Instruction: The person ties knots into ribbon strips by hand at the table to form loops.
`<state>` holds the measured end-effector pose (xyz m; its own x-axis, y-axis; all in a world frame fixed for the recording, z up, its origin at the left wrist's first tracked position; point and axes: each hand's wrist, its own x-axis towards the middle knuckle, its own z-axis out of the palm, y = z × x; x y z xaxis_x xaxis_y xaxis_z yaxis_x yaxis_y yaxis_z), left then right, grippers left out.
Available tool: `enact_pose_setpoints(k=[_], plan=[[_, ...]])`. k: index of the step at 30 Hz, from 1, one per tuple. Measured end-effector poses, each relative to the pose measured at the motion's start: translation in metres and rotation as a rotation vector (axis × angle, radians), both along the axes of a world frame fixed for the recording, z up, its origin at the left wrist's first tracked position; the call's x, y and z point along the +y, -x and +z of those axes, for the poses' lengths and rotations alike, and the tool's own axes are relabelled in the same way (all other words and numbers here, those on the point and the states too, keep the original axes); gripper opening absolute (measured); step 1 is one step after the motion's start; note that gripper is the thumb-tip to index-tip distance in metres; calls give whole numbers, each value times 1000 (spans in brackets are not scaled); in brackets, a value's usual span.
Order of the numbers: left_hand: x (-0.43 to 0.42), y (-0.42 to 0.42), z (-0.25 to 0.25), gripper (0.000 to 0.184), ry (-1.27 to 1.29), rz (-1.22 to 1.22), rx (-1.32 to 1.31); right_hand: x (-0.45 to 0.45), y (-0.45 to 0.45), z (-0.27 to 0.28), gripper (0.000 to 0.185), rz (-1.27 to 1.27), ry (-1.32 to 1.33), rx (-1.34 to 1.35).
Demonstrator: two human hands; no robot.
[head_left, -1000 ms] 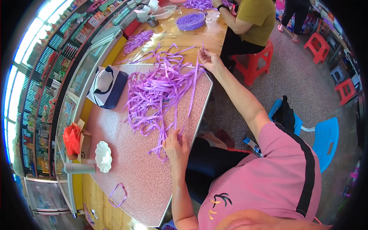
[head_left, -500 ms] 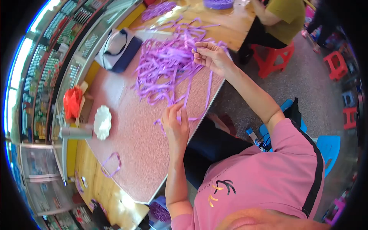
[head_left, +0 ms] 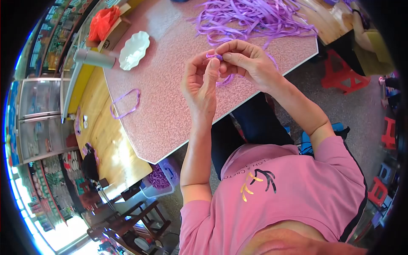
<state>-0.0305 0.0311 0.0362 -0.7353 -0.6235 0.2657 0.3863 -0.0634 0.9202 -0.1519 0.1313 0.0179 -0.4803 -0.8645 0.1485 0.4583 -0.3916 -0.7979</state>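
My left hand (head_left: 200,85) and my right hand (head_left: 250,63) meet over the near part of the pink tabletop (head_left: 170,106), in front of my chest. Both are closed, pinching a purple ribbon (head_left: 211,55) between thumbs and fingers. A small darker purple piece shows at the pinch, too small to name. Below the fingers hangs more of the ribbon, partly hidden by the hands. Just beyond, a tangled heap of purple ribbons (head_left: 250,19) spreads over the far part of the table.
Left on the table are a white scalloped dish (head_left: 134,50), a grey bottle (head_left: 94,58) lying down and a red plastic bag (head_left: 104,23). A single ribbon loop (head_left: 126,105) lies near the left edge. Below stands a bin of purple material (head_left: 159,178). Another person sits far right.
My hands were apart, the right one raised by the heap. Now they are together, holding the ribbon between them. The view has shifted, so the heap sits higher in it.
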Motion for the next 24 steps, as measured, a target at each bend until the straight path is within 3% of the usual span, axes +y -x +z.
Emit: enact_pose_setpoints(k=[3,5,7,9,11,14,16,21,24], plan=[[-9,-8,-9,16,38,56,-10,-4,-11,4,22,13,-46,63],[-14,-11,-14,14,88,132,-13,-3,-15,11,23,2,-171,313],[-18,-15,-14,11,142,204,-18,-8,-20,8,20,-75,-158,369],[-21,-20,-10,7,489,316,-115,-11,-22,8,18,-153,-144,425],[-20,-22,-6,6,565,356,-136,-11,-23,14,14,-369,-138,813],[-19,-25,-3,6,666,417,-174,-14,-27,19,13,-417,-135,955],[-19,-27,-4,7,689,437,-195,-17,-28,17,14,-436,-125,961],[-23,-29,-8,13,1054,552,-257,-20,-32,18,14,-503,-79,1038],[-22,-29,-8,14,1091,568,-273,-21,-35,17,12,-536,-79,1040]])
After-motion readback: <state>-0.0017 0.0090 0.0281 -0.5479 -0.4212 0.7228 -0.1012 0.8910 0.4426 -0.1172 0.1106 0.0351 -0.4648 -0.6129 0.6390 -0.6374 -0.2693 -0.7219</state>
